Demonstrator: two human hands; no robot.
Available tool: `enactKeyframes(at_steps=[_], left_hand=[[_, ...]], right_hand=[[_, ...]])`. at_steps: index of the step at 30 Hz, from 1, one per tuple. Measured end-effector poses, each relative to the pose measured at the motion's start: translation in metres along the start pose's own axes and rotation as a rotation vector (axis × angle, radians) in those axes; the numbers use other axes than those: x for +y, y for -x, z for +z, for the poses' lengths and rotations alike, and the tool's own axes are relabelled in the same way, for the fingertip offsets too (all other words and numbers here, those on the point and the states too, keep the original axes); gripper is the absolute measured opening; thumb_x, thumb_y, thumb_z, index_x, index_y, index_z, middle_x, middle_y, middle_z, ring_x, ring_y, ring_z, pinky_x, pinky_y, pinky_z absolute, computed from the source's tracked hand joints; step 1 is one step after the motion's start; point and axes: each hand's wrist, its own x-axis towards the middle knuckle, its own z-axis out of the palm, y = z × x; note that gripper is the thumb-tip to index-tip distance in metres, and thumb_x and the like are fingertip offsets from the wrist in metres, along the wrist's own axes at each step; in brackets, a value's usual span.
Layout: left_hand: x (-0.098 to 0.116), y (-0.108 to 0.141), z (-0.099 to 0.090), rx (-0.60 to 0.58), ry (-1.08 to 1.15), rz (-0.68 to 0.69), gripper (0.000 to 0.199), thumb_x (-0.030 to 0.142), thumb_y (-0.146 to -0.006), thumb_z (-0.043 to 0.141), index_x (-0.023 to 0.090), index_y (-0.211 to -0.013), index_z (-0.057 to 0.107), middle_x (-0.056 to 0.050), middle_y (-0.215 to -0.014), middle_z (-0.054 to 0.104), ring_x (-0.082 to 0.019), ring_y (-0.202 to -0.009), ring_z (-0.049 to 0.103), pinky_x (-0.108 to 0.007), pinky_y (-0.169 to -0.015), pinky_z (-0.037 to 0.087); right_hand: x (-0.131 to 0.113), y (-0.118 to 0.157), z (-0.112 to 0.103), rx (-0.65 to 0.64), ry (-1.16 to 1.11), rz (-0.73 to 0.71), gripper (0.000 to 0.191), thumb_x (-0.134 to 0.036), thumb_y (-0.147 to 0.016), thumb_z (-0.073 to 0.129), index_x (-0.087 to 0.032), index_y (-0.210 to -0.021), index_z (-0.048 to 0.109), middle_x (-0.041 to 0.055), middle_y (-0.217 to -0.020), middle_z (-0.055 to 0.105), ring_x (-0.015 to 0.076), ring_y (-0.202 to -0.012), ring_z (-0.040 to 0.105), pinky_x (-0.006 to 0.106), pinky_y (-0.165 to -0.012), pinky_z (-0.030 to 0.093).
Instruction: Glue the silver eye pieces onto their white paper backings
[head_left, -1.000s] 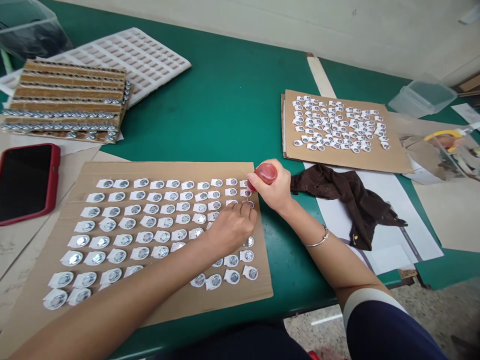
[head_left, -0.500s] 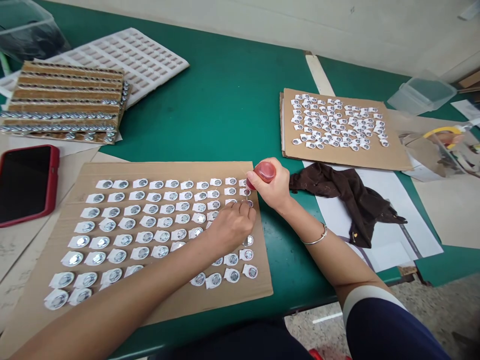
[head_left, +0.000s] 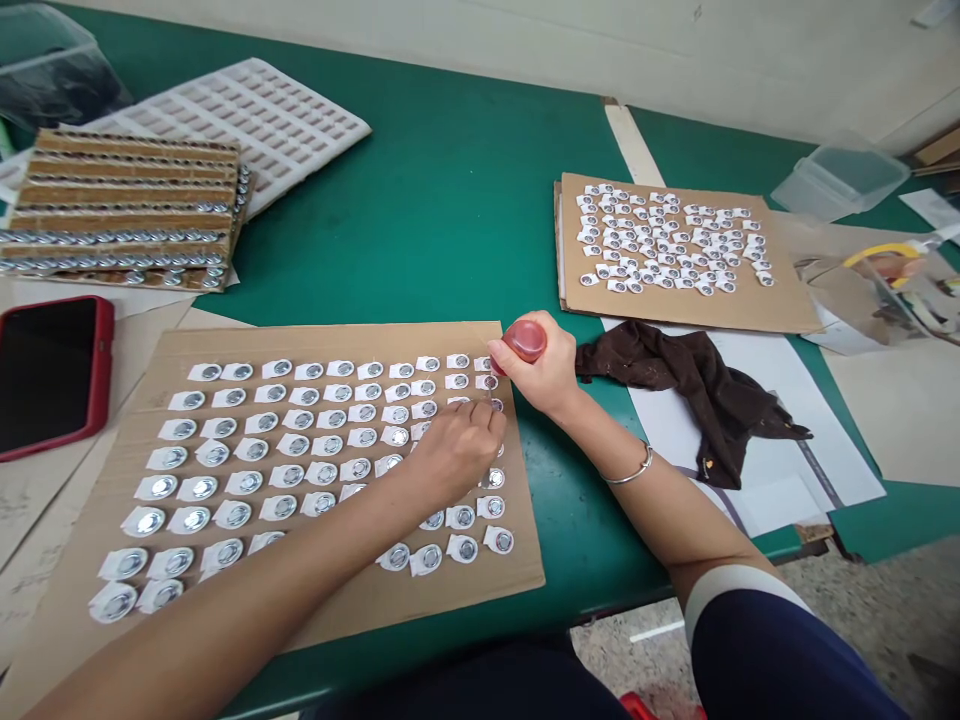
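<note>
Resting on the cardboard sheet (head_left: 337, 620), near its right edge: left hand (head_left: 454, 452), fingertips pinched on a small disc; right hand (head_left: 544, 370) clamped on red-handled tool (head_left: 523, 342), position unchanged, work continuing there.

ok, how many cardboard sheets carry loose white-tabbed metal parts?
2: the near cardboard sheet under both hands, and the far cardboard sheet right of centre. The corrugated stack is excluded.
</note>
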Motion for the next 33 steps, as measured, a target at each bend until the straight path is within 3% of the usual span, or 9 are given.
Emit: enactKeyframes(at_steps=[8, 22, 29, 33], left_hand=[[-0.001, 0.002, 0.001, 0.067, 0.005, -0.004, 0.022, -0.005, -0.071, 0.037, 0.010, -0.076, 0.053, -0.012, -0.075, 0.059, -0.023, -0.064, 0.057, -0.035, -0.056, 0.050], [-0.010, 0.000, -0.003, -0.047, 0.188, -0.083, 0.018, 0.001, -0.071, 0.040, 0.011, -0.077, 0.053, -0.010, -0.076, 0.057, -0.021, -0.068, 0.053, -0.034, -0.063, 0.045], [-0.035, -0.013, -0.013, -0.001, 0.598, -0.264, 0.013, 0.007, -0.070, 0.045, 0.015, -0.060, 0.048, -0.001, -0.061, 0.053, -0.012, -0.056, 0.046, -0.026, -0.054, 0.032], [-0.049, -0.022, -0.015, -0.027, 0.816, -0.419, 0.012, 0.013, -0.071, 0.050, 0.015, -0.061, 0.056, 0.001, -0.055, 0.053, -0.009, -0.050, 0.043, -0.023, -0.049, 0.030]], right_hand=[[0.001, 0.000, -0.001, -0.017, 0.029, -0.029, 0.036, -0.052, -0.071, 0.064, -0.019, -0.079, 0.050, 0.0006, -0.072, 0.059, 0.0137, -0.063, 0.055, 0.028, -0.061, 0.044], [-0.002, 0.000, -0.004, -0.062, 0.084, -0.031, 0.035, -0.052, -0.072, 0.062, -0.020, -0.079, 0.051, 0.0013, -0.073, 0.061, 0.0147, -0.064, 0.056, 0.029, -0.062, 0.044], [-0.009, 0.002, -0.011, -0.101, 0.085, -0.009, 0.034, -0.050, -0.070, 0.065, -0.020, -0.079, 0.052, 0.0011, -0.074, 0.063, 0.0154, -0.066, 0.058, 0.029, -0.063, 0.045], [-0.008, 0.010, -0.019, -0.078, -0.002, 0.065, 0.035, -0.043, -0.067, 0.069, -0.019, -0.089, 0.055, 0.0008, -0.076, 0.065, 0.0159, -0.070, 0.061, 0.031, -0.070, 0.048]])
